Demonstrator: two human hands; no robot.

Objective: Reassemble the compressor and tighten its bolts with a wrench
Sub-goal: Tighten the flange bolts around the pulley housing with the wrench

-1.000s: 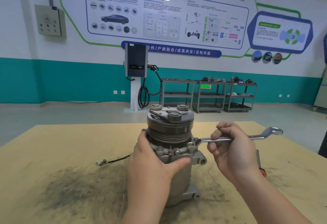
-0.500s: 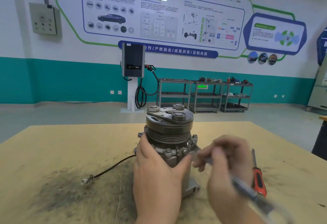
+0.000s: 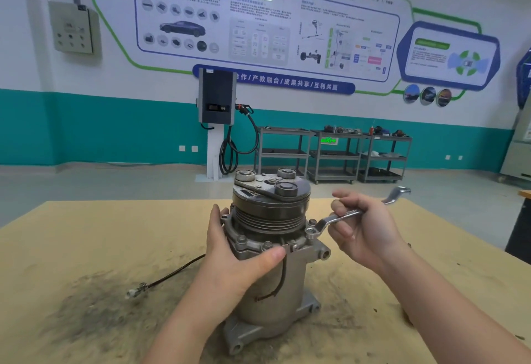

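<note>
A grey metal compressor (image 3: 275, 286) stands upright on the wooden table (image 3: 71, 248), its dark grooved pulley on top. My left hand (image 3: 238, 260) grips the body just under the bolted flange, thumb across the front. My right hand (image 3: 365, 228) holds the shaft of a silver ring wrench (image 3: 342, 215). The wrench's ring end sits on a bolt at the flange's right side, and its free end points up to the right.
A black wire with a small connector (image 3: 135, 291) trails from the compressor to the left across a dark, stained patch of table. Far behind stand a charging post (image 3: 215, 122) and several metal shelf carts (image 3: 333, 154) against the teal wall.
Half a second ago my right hand had the wrench swung down toward me, off the bolt. Now the ring end is back on the right-side bolt. The left hand kept its grip.
</note>
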